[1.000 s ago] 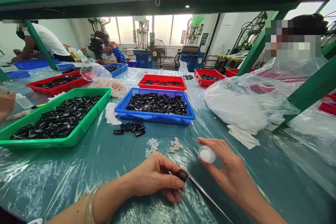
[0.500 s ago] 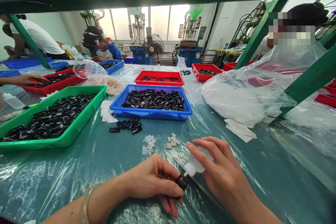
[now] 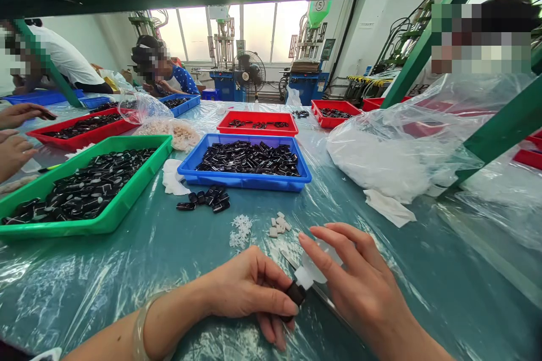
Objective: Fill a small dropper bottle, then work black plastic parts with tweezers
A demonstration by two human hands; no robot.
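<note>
My left hand point(image 3: 249, 290) pinches a small dark brown plastic piece point(image 3: 295, 293) just above the table. My right hand point(image 3: 359, 287) holds a small translucent squeeze bottle point(image 3: 311, 271), tipped so its white nozzle touches the top of the dark piece. A thin metal blade or rod point(image 3: 326, 296) lies on the plastic sheet under both hands. Just beyond my hands lie a few small white blocks point(image 3: 278, 224), a scatter of tiny white bits point(image 3: 240, 229) and a loose cluster of black pieces point(image 3: 205, 200).
A green tray point(image 3: 105, 220) and a blue tray point(image 3: 243, 180) hold many black pieces; red trays point(image 3: 258, 130) stand farther back. A large clear bag point(image 3: 402, 152) lies right beside a green frame post point(image 3: 499, 135). Other people's hands point(image 3: 14, 146) work at the left.
My right hand brought the bottle down and left from the table and tipped its nozzle onto the dark piece in my left hand. The camera dipped slightly.
</note>
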